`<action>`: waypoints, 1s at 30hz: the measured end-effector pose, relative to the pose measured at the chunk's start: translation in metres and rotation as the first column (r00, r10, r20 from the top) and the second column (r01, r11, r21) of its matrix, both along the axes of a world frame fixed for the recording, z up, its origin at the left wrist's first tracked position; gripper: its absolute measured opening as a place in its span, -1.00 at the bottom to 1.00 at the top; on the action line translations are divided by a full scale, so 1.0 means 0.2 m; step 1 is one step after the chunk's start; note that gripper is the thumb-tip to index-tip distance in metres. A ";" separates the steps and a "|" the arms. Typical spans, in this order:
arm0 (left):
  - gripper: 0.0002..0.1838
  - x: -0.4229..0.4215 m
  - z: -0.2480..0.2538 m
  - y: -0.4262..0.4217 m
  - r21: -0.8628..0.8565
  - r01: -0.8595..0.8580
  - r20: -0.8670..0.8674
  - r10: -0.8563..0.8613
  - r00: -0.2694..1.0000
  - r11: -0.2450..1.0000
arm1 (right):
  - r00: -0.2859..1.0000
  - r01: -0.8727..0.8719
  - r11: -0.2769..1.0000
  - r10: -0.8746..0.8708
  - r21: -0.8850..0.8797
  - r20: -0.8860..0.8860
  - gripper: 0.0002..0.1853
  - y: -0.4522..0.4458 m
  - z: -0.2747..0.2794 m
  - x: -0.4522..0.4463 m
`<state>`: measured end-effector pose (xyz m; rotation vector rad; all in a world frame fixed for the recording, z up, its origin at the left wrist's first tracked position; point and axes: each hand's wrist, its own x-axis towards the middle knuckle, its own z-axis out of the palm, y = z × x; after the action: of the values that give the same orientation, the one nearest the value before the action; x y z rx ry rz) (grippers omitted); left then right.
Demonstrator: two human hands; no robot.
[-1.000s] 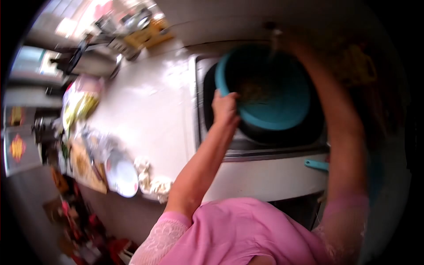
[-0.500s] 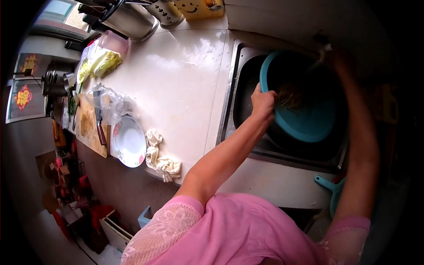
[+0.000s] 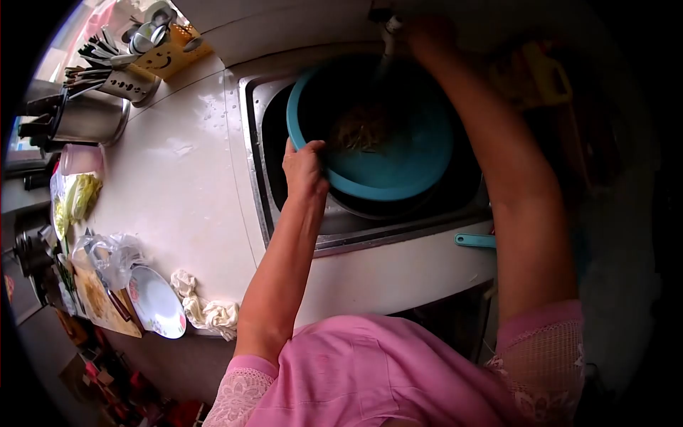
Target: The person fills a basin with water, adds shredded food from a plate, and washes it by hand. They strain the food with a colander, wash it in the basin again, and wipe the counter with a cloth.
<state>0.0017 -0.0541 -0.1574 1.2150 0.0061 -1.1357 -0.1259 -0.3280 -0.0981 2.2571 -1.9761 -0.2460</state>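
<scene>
A turquoise basin (image 3: 390, 192) is in the sink, with a brownish, stringy clump (image 3: 359, 132) in it whose kind I cannot make out. My left hand (image 3: 304, 169) grips the basin's left rim, thumb over the edge and fingers outside. Beyond the basin, a pale faucet (image 3: 388, 39) comes down from the wall over its far side. My right hand (image 3: 430, 37) is beside the faucet in deep shadow. Its fingers are hidden in the dark, so whether they touch the faucet does not show.
The metal sink (image 3: 260, 171) is set in a white counter (image 3: 185, 185) with water drops. Along the left are a crumpled white cloth (image 3: 203, 306), a floral plate (image 3: 158, 302), a knife on a cutting board (image 3: 107, 306), leafy greens (image 3: 82, 196) and utensil holders (image 3: 131, 84). A turquoise handle (image 3: 475, 240) lies near the sink's front.
My view has swung right, so the sink and counter sit further left in the picture. The basin looks rounder and less tilted, with my left hand still on its rim.
</scene>
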 end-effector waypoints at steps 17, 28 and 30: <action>-0.76 -0.01 -0.07 0.02 0.004 0.028 0.009 -0.028 1.000 1.000 | 0.957 -0.187 0.980 0.166 -0.068 -0.237 -0.76 0.17 0.11 0.01; -0.77 -0.03 -0.08 0.02 -0.006 -0.005 0.003 0.005 1.000 1.000 | 0.982 -0.052 0.992 0.030 -0.115 -0.188 -0.76 -0.01 -0.03 0.00; -0.77 -0.03 -0.08 0.02 -0.010 -0.012 0.004 0.012 1.000 1.000 | 0.980 -0.063 0.992 0.041 -0.109 -0.193 -0.76 -0.01 -0.03 0.00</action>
<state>-0.0048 -0.0505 -0.1739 1.2068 0.0043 -1.1219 -0.1264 -0.3299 -0.1048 2.1246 -1.7856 -0.3209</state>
